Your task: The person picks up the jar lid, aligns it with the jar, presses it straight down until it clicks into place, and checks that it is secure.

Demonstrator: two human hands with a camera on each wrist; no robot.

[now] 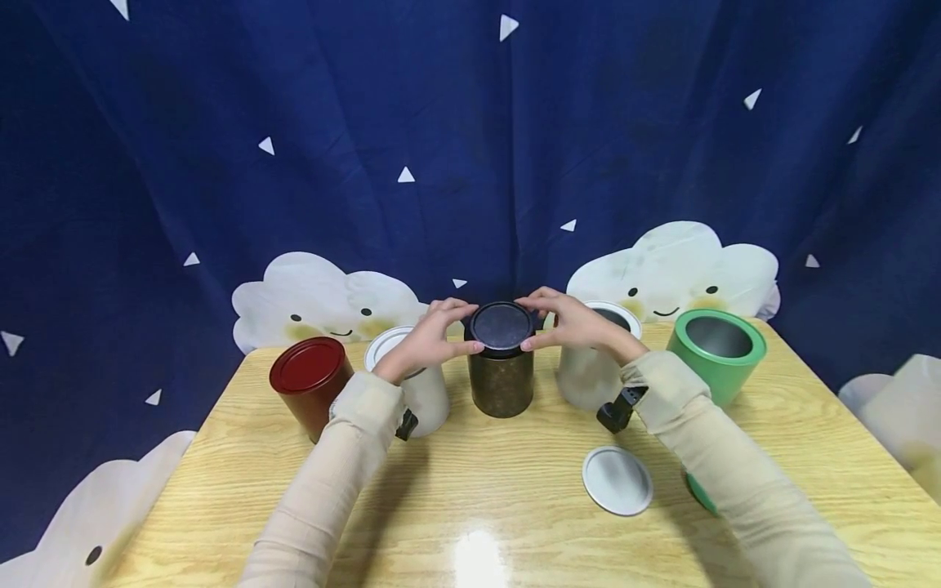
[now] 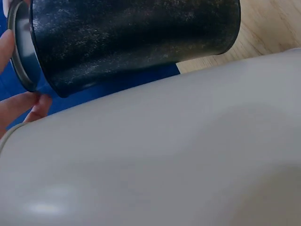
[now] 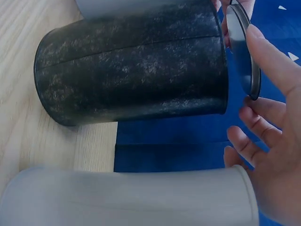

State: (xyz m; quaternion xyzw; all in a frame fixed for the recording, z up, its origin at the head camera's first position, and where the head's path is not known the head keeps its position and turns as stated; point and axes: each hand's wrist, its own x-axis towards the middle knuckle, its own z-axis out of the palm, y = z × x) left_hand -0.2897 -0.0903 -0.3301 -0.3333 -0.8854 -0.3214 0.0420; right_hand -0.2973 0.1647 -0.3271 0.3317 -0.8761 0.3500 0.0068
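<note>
A round black lid (image 1: 502, 327) is held between both hands above a dark mottled can (image 1: 502, 388) that stands upright on the table. My left hand (image 1: 434, 333) pinches the lid's left edge, thumb at the near side and fingers at the far side. Opposite it, my right hand (image 1: 572, 324) grips the right edge the same way. In the right wrist view a gap shows between the lid (image 3: 243, 52) and the rim of the can (image 3: 136, 63), and the lid tilts slightly there. The can's opening is hidden beneath the lid in the head view.
Beside the left forearm stand a dark red can (image 1: 309, 367) with its lid on and a white can (image 1: 430, 400). An open white can (image 1: 588, 380) and an open green can (image 1: 720, 351) stand at the right. A pale lid (image 1: 617, 480) and a partly hidden green lid (image 1: 700, 495) lie nearer.
</note>
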